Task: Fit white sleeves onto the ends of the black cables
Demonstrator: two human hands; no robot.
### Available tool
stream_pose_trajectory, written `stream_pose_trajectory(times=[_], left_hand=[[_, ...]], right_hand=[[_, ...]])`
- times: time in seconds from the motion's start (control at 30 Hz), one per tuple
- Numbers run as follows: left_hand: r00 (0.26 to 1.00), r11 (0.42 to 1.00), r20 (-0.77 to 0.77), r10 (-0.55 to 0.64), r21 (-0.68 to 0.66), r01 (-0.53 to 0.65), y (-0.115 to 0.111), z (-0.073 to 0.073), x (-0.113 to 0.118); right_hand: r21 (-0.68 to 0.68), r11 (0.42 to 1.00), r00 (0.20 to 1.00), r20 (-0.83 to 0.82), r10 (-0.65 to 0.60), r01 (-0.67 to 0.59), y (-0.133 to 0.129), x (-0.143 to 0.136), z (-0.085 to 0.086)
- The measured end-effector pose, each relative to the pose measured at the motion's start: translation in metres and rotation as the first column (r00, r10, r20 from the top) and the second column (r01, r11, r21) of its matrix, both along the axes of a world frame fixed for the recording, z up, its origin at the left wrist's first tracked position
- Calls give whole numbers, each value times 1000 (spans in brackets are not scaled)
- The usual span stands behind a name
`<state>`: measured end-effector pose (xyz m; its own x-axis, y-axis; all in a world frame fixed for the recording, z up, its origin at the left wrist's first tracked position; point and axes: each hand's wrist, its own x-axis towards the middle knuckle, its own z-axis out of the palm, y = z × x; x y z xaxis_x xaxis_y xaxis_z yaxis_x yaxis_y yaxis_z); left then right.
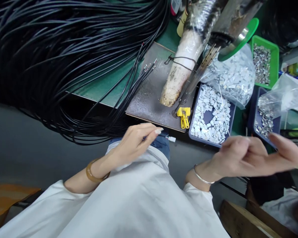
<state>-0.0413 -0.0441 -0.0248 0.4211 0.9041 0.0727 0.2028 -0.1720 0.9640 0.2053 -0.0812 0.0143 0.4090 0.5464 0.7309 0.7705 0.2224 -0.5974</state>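
My left hand [139,140] is closed in front of my lap, thumb against the fingers. It grips a thin dark cable, mostly hidden by the hand; a small white connector [172,139] sits at the cable's end, to the right of my fingertips. My right hand [250,157] is raised at the right, slightly blurred, below a blue tray [192,132] of small white connectors [211,112]. Some of its fingers curl while others stretch apart to the right, with nothing visible between them. A thin white strand [223,102] runs down over that tray towards this hand.
Black cables [76,49] cover the left bench, some ends lying on a brown board [149,89]. That board also carries a wrapped machine part [178,69] and yellow clip-like piece [184,116]. A connector bag [233,72], green bin [274,62] and another blue tray [255,122] stand right.
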Motion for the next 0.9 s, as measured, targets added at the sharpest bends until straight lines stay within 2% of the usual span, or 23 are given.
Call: stream_pose_trajectory(times=[0.03,0.07,0.13,0.17,0.23,0.37,0.47,0.57,0.63,0.7,0.8,0.9], left_hand=[[997,997,33,75,-25,-74,0,0,-7],[985,987,85,150,-74,-144,2,0,-13],[926,942,238,294,-234,-240,10,2,-23],[885,916,317,340,-323,-237,15,5,-26],[822,888,452,346,-442,-130,27,13,-27],[742,858,601,296,-509,69,42,35,-15],[707,829,673,218,-510,230,45,43,-3],[697,820,699,161,-488,300,42,37,5],[723,836,681,118,-461,299,39,28,8],[770,862,637,36,-410,298,34,19,11],[815,893,578,-39,-346,289,29,9,15],[822,896,570,-1,-365,254,25,4,21]], right_hand=[[-17,1000,1000,-3,-15,15,4,4,0],[-142,990,1000,-17,0,-2,9,9,-2],[-415,910,1000,-5,14,-15,20,21,-8],[-482,876,999,32,17,1,27,27,-12],[-555,831,990,133,37,43,41,38,-18],[-651,757,968,221,118,57,61,47,-21],[-727,686,977,171,131,35,60,49,-15],[-794,607,995,24,94,-38,51,58,-9],[-797,599,996,-29,88,-76,45,65,-8],[-784,616,993,-2,118,-75,43,68,-9],[-773,635,974,145,173,2,43,65,-13],[-724,681,928,322,189,113,45,59,-19]])
